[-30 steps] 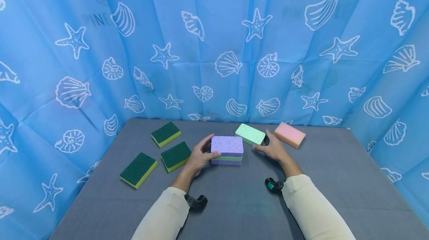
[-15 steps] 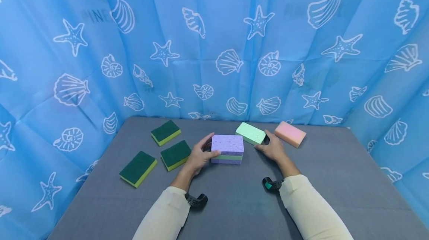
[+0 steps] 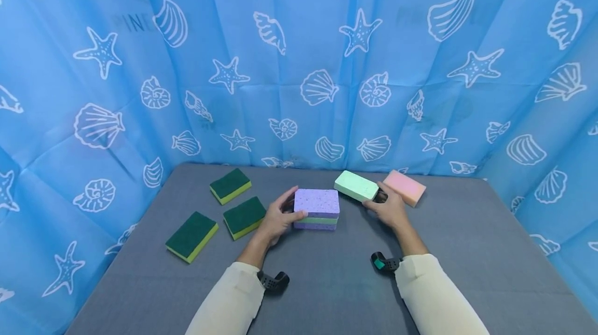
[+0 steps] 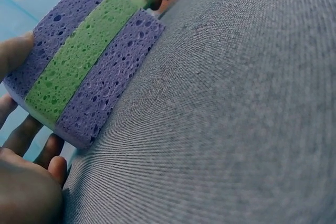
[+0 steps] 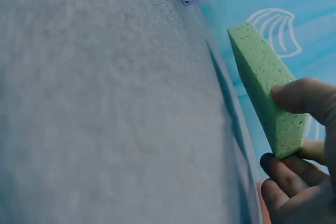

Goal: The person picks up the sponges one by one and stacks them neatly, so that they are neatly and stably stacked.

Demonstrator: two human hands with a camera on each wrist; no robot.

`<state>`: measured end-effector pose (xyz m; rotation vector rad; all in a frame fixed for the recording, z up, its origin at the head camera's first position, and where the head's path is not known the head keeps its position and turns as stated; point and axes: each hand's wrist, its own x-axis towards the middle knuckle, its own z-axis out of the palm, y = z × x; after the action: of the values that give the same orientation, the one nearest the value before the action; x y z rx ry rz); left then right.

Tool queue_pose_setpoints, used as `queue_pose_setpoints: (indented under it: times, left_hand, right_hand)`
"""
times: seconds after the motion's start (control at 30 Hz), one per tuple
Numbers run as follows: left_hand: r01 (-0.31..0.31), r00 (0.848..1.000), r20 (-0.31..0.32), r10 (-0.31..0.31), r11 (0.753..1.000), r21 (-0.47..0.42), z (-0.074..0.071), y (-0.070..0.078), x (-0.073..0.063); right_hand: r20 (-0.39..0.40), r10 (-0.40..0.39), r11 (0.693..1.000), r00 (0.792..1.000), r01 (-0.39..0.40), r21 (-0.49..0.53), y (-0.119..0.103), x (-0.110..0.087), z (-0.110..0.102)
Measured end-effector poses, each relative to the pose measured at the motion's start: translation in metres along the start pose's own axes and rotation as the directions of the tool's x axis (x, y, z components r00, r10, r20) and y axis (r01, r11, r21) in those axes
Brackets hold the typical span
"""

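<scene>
A stack of sponges (image 3: 316,201), purple above and below with a green layer between, stands at mid-table. My left hand (image 3: 277,218) holds its left end; in the left wrist view the thumb presses the upper purple sponge (image 4: 55,30) and the other fingers lie along the end. To the right, my right hand (image 3: 390,209) grips a light green sponge (image 3: 356,186) by its near right end. The right wrist view has this green sponge (image 5: 262,77) tilted and raised off the cloth, the thumb on one face and fingertips at its lower end.
Several green-and-yellow scouring sponges, one of them a near scouring sponge (image 3: 191,236), lie at the left. A pink sponge (image 3: 405,187) lies just beyond my right hand. Grey cloth (image 3: 327,288) covers the table, and a blue shell-print curtain (image 3: 299,65) hangs behind it.
My right hand has closed on the light green sponge, lifted it and shifted slightly right with it. The left hand and the stack have stayed in place.
</scene>
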<state>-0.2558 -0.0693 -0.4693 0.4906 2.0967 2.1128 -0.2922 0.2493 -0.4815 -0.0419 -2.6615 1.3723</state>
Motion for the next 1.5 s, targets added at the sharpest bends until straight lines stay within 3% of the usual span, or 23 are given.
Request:
queue_pose_setpoints:
  times: [0.43,0.97,1.27,1.5]
  left_hand:
    - [0.023,1.000,-0.004,-0.023,1.000,0.018,0.001,-0.001,-0.002]
    - [0.020,1.000,0.005,-0.020,0.999,0.025,0.001,-0.005,-0.002]
    - [0.031,0.999,-0.011,-0.030,0.997,0.064,0.000,-0.001,-0.003]
    - [0.019,1.000,-0.008,-0.018,0.997,0.073,-0.001,0.000,-0.001]
  right_hand:
    - [0.001,-0.035,0.995,0.999,0.035,0.096,-0.011,-0.015,-0.019]
    - [-0.089,-0.137,0.976,0.987,0.150,0.159,-0.032,-0.034,-0.029]
    - [-0.040,-0.205,0.963,0.978,0.209,0.172,-0.054,-0.042,-0.034]
    - [-0.018,-0.299,0.936,0.954,0.297,0.186,-0.064,-0.043,-0.033]
